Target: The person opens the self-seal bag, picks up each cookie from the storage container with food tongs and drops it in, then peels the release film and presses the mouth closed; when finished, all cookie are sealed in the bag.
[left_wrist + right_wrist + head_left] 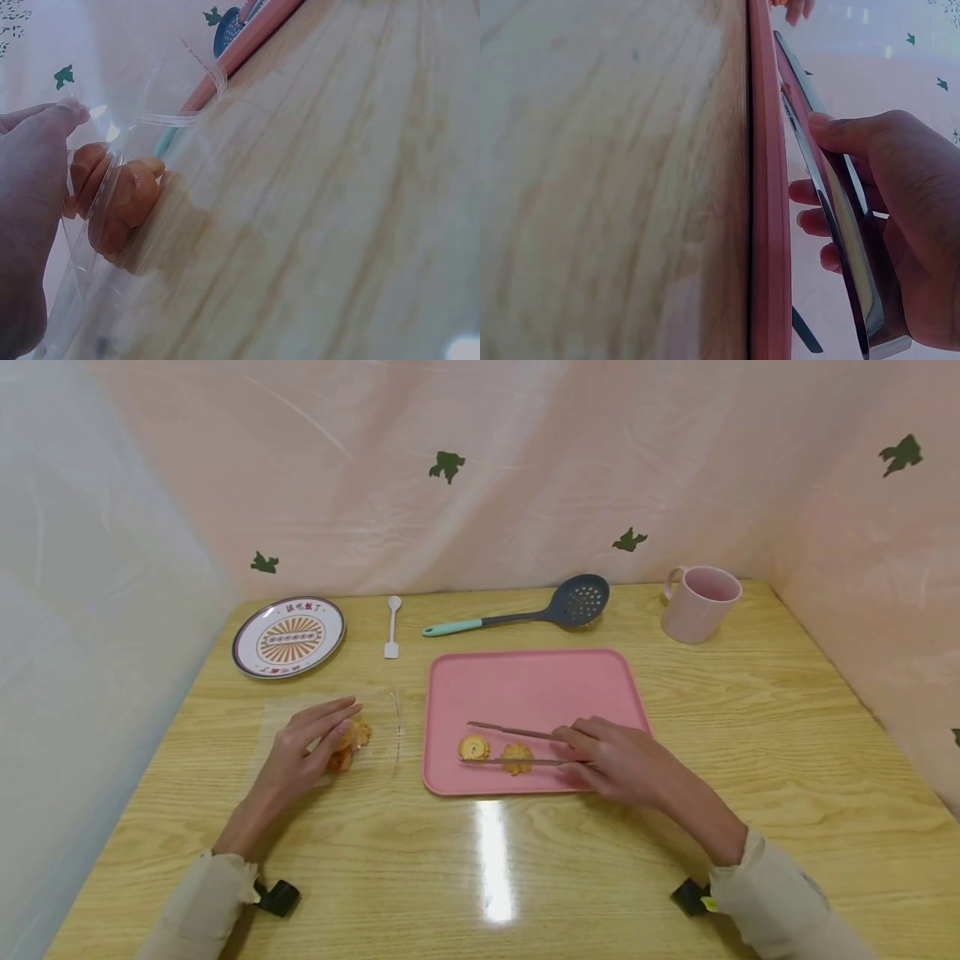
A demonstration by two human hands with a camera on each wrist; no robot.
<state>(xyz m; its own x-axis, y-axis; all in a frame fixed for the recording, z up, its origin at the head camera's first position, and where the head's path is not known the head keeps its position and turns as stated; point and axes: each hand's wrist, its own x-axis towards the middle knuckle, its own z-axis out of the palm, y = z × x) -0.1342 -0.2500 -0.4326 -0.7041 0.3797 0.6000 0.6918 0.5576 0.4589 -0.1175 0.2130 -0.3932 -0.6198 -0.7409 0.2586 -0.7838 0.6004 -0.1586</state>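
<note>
My right hand (618,760) holds metal tongs (517,731) over the pink tray (532,685); the tong arms stand apart. Two cookies lie on the tray near its front left, one round (473,747) and one flower-shaped (517,758), the lower tong arm crossing in front of them. In the right wrist view the thumb and fingers of the hand (915,195) lie around the tongs (840,217). Left of the tray, my left hand (303,752) rests on a clear bag (384,727) with several cookies (124,202) inside; whether its fingers pinch the film cannot be told.
A patterned plate (290,637) stands at the back left, with a small white spoon (392,627) to its right. Behind the tray lies a slotted spoon (517,617) with a mint handle end. A pink mug (697,606) stands at the back right, near the curtain.
</note>
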